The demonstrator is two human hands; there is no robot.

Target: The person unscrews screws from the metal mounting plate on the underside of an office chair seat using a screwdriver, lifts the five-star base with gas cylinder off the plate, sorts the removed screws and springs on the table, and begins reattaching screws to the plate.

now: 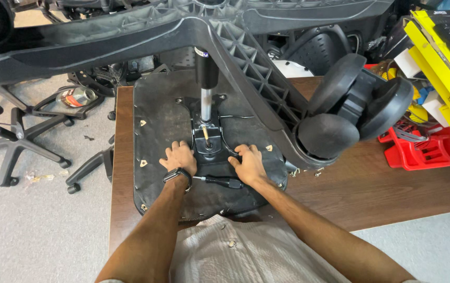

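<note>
From the head camera, an upturned office chair seat (167,131) lay with its black underside up on a brown wooden counter (371,183), near the counter's left end. The tilt mechanism (207,140) sat bolted at the middle of that underside, and a gas lift cylinder (206,84) rose from it, chrome below and black above, into the hub of a black five-star base (246,52) that spread across the top of the view. One arm of the base ran down to the right and ended in a twin-wheel caster (358,102) hanging over the counter. The left hand (180,157), a dark watch (177,175) on its wrist, rested flat on the seat just left of the mechanism, its fingers spread and pressed down, gripping nothing. The right hand (248,163) lay just right of the mechanism, its fingers curled against the plate's edge; whether they clasped anything I could not tell. Between the two wrists a black-handled screwdriver (222,181) lay on the seat, touching neither palm as far as I could see. On the grey floor to the left stood spare chair bases (18,141). At the counter's right end were a red plastic bin (424,152) and yellow boxes (439,63).
</note>
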